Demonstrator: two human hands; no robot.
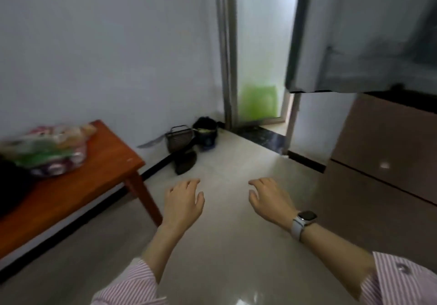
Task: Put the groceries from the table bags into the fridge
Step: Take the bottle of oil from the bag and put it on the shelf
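Note:
A clear plastic bag of groceries (50,149), with green, pink and purple packs showing through, lies on the red-brown wooden table (99,177) at the left. A black bag (10,181) sits beside it at the table's left edge. The fridge (387,158) stands at the right, its upper door (359,35) swung open towards me, its beige lower doors closed. My left hand (183,201) and my right hand (269,197), a watch on its wrist, hover palm-down over the floor between table and fridge, fingers spread, holding nothing. The picture is blurred.
In the far corner on the floor stand a wire basket (178,139), a dark pot (205,132) and a dark shoe (185,162). A doorway (260,68) with something green behind frosted glass opens behind them. Pale glossy tiles (224,245) cover the floor.

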